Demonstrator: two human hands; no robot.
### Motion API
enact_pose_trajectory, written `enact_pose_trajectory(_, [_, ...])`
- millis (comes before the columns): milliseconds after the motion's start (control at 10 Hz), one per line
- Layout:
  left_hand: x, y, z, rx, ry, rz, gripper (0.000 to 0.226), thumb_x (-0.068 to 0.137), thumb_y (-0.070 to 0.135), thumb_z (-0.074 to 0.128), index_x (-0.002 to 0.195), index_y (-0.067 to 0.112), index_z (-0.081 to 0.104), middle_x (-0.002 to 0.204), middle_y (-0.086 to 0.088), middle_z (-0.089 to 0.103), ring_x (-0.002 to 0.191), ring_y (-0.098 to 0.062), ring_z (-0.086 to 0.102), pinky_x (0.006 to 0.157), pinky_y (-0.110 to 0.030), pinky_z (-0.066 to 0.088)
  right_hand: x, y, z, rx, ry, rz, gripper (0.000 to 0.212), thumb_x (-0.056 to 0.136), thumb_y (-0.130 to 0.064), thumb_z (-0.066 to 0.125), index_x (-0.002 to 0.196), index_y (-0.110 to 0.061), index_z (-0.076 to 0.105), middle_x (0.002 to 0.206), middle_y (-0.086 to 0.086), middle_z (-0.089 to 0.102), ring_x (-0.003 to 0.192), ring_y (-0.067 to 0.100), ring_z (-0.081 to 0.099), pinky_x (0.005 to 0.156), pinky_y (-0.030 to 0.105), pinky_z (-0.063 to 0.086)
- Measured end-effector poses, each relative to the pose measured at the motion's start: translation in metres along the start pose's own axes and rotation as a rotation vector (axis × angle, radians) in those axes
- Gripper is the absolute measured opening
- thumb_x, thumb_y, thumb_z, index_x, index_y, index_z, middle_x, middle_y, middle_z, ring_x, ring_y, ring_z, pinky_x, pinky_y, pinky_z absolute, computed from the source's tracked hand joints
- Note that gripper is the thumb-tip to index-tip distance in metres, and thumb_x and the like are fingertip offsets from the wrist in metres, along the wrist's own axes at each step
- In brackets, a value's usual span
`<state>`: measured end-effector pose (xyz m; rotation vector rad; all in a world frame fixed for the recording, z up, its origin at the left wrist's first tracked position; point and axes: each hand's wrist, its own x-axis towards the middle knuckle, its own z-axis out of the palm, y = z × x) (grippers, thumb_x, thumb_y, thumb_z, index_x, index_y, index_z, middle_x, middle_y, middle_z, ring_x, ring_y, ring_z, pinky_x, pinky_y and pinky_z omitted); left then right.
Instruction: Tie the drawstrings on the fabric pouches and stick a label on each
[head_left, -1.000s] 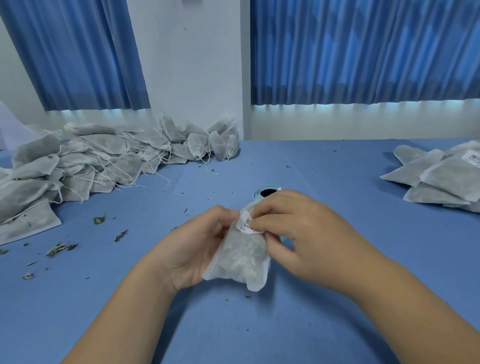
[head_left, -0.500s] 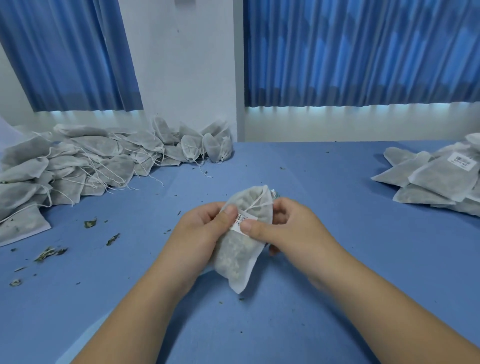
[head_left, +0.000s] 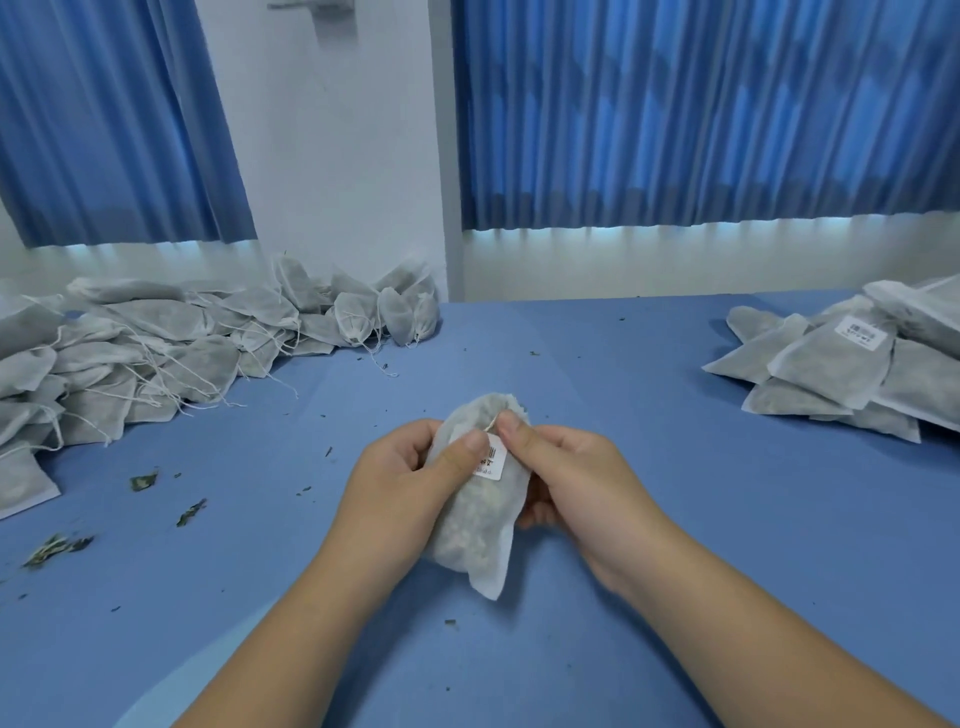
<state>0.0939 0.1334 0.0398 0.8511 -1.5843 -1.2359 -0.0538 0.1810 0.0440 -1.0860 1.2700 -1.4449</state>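
Note:
A white fabric pouch (head_left: 475, 525) filled with dried herbs is held upright above the blue table (head_left: 649, 467), between both hands. My left hand (head_left: 400, 478) grips its left side, thumb pressing on a small white barcode label (head_left: 492, 458) stuck to the front. My right hand (head_left: 566, 478) holds the right side, thumb and forefinger pinching the drawstring at the pouch's gathered top.
A large heap of unlabelled pouches (head_left: 156, 353) with loose drawstrings lies at the left. A stack of labelled pouches (head_left: 852, 369) sits at the far right. Bits of dried leaf (head_left: 143, 480) are scattered on the table. Blue curtains hang behind.
The pouch has been lifted and turned upright. My right fingers moved from the label up to the drawstring at the top, while my left thumb came onto the label.

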Motion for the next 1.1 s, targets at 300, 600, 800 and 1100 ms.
enact_pose_trajectory(300, [0.04, 0.021, 0.105, -0.041, 0.128, -0.001, 0.039, 0.093, 0.043, 0.06, 0.076, 0.009, 0.068, 0.065, 0.001, 0.066, 0.057, -0.011, 0.058, 0.055, -0.026, 0.045, -0.025, -0.02, -0.075, -0.102, -0.01, -0.017, 0.024, 0.093, -0.031, 0.064, 0.109, -0.013, 0.064, 0.092, 0.007, 0.074, 0.073, 0.024, 0.071, 0.057, 0.03, 0.053])
enact_pose_trajectory(600, [0.056, 0.029, 0.232, -0.176, -0.292, -0.141, 0.024, 0.092, 0.02, 0.065, 0.116, 0.021, 0.065, 0.105, -0.004, 0.073, 0.094, -0.021, 0.072, 0.087, -0.039, 0.057, -0.034, -0.037, -0.2, 0.073, 0.436, 0.068, 0.007, 0.088, -0.01, 0.062, 0.091, -0.009, 0.068, 0.07, 0.004, 0.067, 0.057, 0.012, 0.058, 0.055, 0.022, 0.049])
enact_pose_trajectory(800, [0.072, 0.041, 0.271, -0.306, -0.274, -0.131, 0.023, 0.093, 0.021, 0.061, 0.115, 0.026, 0.059, 0.102, 0.003, 0.069, 0.092, -0.016, 0.072, 0.079, -0.03, 0.057, -0.013, -0.102, -0.283, 0.533, 0.652, -0.197, 0.003, 0.093, -0.008, 0.058, 0.095, -0.005, 0.059, 0.088, 0.011, 0.063, 0.067, 0.016, 0.061, 0.055, 0.02, 0.055])
enact_pose_trajectory(1100, [0.086, 0.006, 0.222, -0.094, -0.159, -0.119, 0.018, 0.094, 0.014, 0.054, 0.097, 0.027, 0.066, 0.089, 0.006, 0.068, 0.066, -0.003, 0.067, 0.063, -0.021, 0.049, 0.02, -0.057, -0.287, 0.308, 0.898, -0.057, 0.012, 0.092, -0.007, 0.052, 0.081, -0.01, 0.055, 0.064, 0.002, 0.048, 0.051, 0.013, 0.047, 0.048, 0.021, 0.042])
